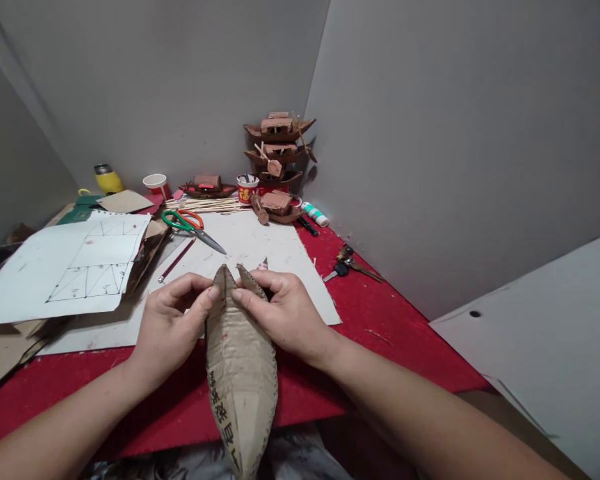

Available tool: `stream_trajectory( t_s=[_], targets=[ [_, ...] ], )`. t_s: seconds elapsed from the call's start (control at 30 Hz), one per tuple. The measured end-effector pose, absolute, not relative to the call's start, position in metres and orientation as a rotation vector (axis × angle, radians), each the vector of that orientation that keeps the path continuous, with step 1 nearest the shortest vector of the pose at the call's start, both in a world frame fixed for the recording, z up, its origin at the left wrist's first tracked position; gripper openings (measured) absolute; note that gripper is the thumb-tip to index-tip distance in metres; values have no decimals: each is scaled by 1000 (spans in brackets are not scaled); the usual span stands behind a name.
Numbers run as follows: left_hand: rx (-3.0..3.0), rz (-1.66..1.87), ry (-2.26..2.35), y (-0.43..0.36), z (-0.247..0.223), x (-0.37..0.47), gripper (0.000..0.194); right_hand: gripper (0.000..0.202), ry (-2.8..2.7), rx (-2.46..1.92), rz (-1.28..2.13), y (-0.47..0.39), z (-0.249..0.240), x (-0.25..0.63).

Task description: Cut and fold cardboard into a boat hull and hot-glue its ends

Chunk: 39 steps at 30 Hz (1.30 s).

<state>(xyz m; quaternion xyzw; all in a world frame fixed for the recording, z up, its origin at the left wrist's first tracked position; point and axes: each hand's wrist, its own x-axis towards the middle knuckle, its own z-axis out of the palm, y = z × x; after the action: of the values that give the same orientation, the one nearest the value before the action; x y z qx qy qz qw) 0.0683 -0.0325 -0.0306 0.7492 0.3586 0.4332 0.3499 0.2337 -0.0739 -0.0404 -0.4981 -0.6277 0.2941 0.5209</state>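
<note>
A long cardboard boat hull (243, 373) with dark printed characters along its left side hangs over the table's near edge. My left hand (173, 327) pinches the left side of its far end between thumb and fingers. On the opposite side, my right hand (285, 310) grips the curved far edge with the thumb on the inner face. The two pointed tips at that end stand slightly apart. Beyond my left hand lie green-handled scissors (200, 233) and a dark red pencil (177, 260) on a white sheet (260, 237).
Stacked brown model boats (280, 150) stand at the back, beside a red cup (247, 190) and thin sticks (205, 205). Drawn plans (65, 267) lie on cardboard at left. Keys (347, 263) rest on the red tablecloth (395, 333) at right. Grey walls rise behind.
</note>
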Motion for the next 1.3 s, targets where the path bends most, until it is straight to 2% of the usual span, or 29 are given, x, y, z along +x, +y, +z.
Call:
stream_trajectory(
  t_s=[0.4,0.6,0.73,0.97,1.3],
  targets=[
    [1878,1113,978,-35,-38,73,15,21,-1568,-1191,650,-73,-45,232],
    [1833,1120,933,-36,-32,69,8,19,-1559,-1185,709,-75,-41,233],
    [1863,1129,974,-37,-30,66,21,19,-1584,-1180,716,-77,-41,231],
    [1939,1066,1056,-35,-24,63,27,21,-1648,-1204,683,-79,-41,231],
    [1980,1081,970,-30,-14,64,12,21,-1705,-1208,601,-79,-39,229]
  ],
)
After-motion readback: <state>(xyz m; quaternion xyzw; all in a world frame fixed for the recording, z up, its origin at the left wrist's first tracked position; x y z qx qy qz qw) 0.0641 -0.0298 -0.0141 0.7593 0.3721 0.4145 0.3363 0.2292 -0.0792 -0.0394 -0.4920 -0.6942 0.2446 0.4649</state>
